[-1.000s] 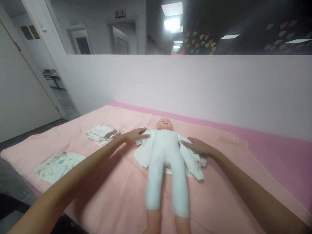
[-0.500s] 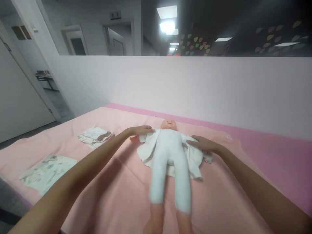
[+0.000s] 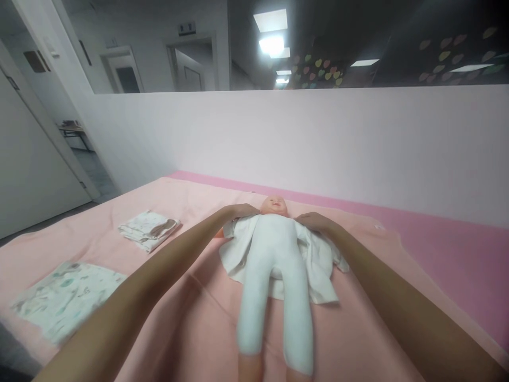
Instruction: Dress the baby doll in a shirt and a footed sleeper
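A baby doll (image 3: 274, 249) lies on its back, its head away from me and its legs toward me. Its body and legs are covered in white. A white cloth jacket (image 3: 318, 270) is spread open beneath it, with its sleeves over the doll's arms. My left hand (image 3: 243, 210) rests at the doll's shoulder beside the neck, fingers stretched out over the jacket's collar. On the opposite shoulder lies my right hand (image 3: 313, 220), fingers extended toward the neck. The fingertips of both hands are partly hidden against the cloth.
A pink sheet (image 3: 199, 329) covers the padded surface. To the left lie a folded patterned cloth (image 3: 149, 229) and a flatter printed cloth (image 3: 69, 297). A white wall (image 3: 318, 143) rises behind, with a dark window (image 3: 358, 42) above it. A door (image 3: 35, 154) stands far left.
Both hands have moved inward and up along the jacket sleeves to the doll's shoulders, close to its neck. The view has shifted slightly.
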`<control>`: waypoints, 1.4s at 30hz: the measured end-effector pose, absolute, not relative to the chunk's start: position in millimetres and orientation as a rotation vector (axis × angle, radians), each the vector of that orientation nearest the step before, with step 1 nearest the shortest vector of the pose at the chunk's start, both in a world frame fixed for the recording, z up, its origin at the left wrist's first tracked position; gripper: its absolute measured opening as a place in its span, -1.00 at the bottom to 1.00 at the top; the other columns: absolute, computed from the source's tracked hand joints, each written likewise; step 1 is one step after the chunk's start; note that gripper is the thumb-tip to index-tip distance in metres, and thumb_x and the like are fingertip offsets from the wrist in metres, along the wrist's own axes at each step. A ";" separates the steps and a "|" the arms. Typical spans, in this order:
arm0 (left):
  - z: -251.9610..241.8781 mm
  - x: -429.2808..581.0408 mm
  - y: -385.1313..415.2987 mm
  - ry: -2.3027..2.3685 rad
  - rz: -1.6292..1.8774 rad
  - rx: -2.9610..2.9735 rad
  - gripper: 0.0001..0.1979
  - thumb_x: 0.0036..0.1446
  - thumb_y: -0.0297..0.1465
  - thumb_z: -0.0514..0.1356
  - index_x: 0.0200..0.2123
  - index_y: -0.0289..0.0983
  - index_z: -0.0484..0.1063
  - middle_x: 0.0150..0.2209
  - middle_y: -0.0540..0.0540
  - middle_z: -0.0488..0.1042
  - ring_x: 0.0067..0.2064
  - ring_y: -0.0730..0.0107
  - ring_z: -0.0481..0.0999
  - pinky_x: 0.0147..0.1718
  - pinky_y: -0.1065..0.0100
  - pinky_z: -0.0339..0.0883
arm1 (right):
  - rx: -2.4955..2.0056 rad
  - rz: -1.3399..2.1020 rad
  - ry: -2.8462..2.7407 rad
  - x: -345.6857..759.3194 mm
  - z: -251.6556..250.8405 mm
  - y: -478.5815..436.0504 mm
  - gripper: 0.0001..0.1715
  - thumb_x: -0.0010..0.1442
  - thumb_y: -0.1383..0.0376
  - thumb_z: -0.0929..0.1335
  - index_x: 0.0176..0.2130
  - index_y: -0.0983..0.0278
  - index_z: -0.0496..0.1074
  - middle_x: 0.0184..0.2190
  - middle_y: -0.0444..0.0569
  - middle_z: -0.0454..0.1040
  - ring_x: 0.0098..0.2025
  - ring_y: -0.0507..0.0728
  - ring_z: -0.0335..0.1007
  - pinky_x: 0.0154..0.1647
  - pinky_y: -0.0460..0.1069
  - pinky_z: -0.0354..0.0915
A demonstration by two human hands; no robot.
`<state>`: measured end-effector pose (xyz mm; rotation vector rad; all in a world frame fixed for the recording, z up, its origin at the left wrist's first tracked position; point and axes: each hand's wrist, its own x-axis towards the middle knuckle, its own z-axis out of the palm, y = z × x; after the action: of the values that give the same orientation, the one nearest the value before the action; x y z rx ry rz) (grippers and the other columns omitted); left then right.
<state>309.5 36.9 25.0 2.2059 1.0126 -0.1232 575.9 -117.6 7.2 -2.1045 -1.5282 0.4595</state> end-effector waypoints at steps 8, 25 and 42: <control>19.8 312.4 28.4 1.077 0.006 2.141 -0.53 0.14 -0.01 0.18 -0.05 -0.21 0.53 0.02 -0.18 0.61 -0.10 0.04 0.60 -0.25 0.25 0.44 | -2.232 0.418 -1.475 553.7 8.9 -97.8 -0.66 0.21 0.09 0.38 -0.22 0.22 0.68 -0.14 0.08 0.66 -0.02 0.30 0.53 -0.10 0.02 0.31; 8.4 280.3 -1.5 1.137 0.559 2.294 -0.60 0.20 0.00 0.19 -0.20 -0.22 0.48 -0.15 -0.10 0.60 -0.12 0.16 0.57 -0.22 0.29 0.36 | -2.106 0.533 -1.426 586.9 10.5 -179.3 -0.49 0.24 -0.14 0.36 -0.26 0.26 0.46 -0.21 0.05 0.59 -0.20 0.20 0.46 -0.26 0.01 0.28; -15.1 195.9 -104.9 1.131 0.995 2.619 -0.77 0.34 -0.24 0.10 -0.02 -0.19 0.37 0.01 -0.15 0.50 0.01 0.08 0.44 0.05 0.08 0.25 | -1.996 0.564 -1.372 555.3 -18.6 -248.5 -0.21 0.20 -0.23 0.39 0.16 0.22 0.32 -0.09 0.07 0.59 -0.12 0.24 0.55 -0.15 0.05 0.37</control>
<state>195.9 -104.9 -15.1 2.6193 1.1313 0.9950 555.3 -248.5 -18.6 -1.9961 -1.3723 0.5644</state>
